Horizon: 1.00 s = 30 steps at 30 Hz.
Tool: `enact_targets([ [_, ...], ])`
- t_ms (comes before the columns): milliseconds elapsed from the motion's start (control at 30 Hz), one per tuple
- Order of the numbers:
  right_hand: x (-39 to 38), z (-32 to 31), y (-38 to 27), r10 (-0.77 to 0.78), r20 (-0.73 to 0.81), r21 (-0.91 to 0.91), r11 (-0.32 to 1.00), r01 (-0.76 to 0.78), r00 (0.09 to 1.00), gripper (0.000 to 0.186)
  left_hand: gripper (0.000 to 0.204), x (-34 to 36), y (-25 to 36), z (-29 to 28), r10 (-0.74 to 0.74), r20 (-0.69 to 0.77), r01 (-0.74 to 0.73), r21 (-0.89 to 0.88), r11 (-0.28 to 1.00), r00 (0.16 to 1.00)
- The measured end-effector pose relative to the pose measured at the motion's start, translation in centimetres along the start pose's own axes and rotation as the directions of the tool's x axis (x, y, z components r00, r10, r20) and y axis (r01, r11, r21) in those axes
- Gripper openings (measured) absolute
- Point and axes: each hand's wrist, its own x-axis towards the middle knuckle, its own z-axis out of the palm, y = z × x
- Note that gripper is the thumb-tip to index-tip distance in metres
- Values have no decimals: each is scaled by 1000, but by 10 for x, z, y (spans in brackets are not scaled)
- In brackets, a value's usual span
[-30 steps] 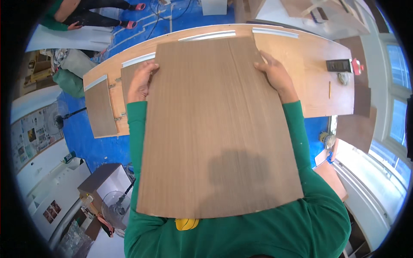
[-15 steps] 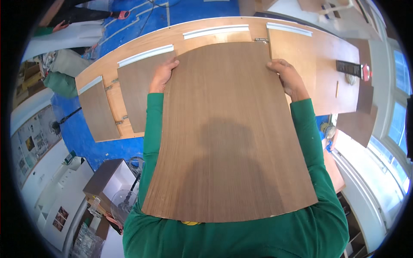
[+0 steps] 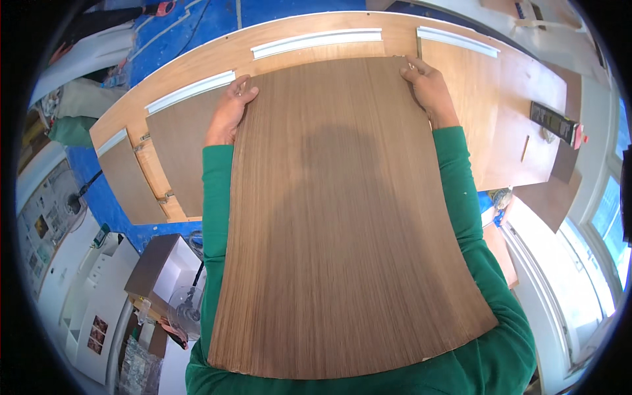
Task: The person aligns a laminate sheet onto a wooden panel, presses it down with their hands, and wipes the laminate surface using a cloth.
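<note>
I hold a large brown wood-grain panel (image 3: 349, 237) by both sides near its far corners, with its near end at my body and a shadow on its face. My left hand (image 3: 230, 108) is closed on the left edge; my right hand (image 3: 428, 89) grips the right edge. Beneath and beyond it lies a long light plywood board (image 3: 122, 115) bearing brown door panels (image 3: 181, 155), metal hinges (image 3: 166, 196) and white strips (image 3: 316, 41). On its right part are a black rectangular can (image 3: 553, 124) with a red top and a thin stick (image 3: 525, 148).
A person's dark-clothed legs (image 3: 99, 20) show at upper left on the blue covered floor (image 3: 181, 20). At lower left are an open box (image 3: 155, 263), a fan (image 3: 184, 306) and white cabinets (image 3: 92, 329). A bright window (image 3: 605, 224) is on the right.
The panel's near edge sits lower in view and my right hand has moved upward. The view has shifted, so the other person is mostly cropped and the shadow lies higher on the panel.
</note>
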Motion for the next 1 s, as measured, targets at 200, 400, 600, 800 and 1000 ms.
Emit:
enact_targets([
  [200, 20, 12, -1, 73, 21, 81, 994, -74, 997, 72, 61, 37, 6, -10, -132, -54, 125, -121, 985, 990],
  [400, 36, 18, 0, 108, 60, 128, 985, -115, 992, 74, 59, 52, 11, -15, -175, -25, 167, -206, 964, 984],
  [600, 47, 15, -14, 116, 63, 49, 992, -119, 991, 76, 59, 58, 14, -15, -191, -34, 181, -195, 964, 981],
  [800, 57, 15, -23, 114, 84, 73, 990, -120, 990, 76, 57, 55, 25, -8, -232, -82, 212, -198, 957, 969],
  [1000, 61, 19, -19, 131, 102, 139, 980, -145, 986, 77, 57, 62, 23, -10, -195, -136, 170, -174, 970, 971],
])
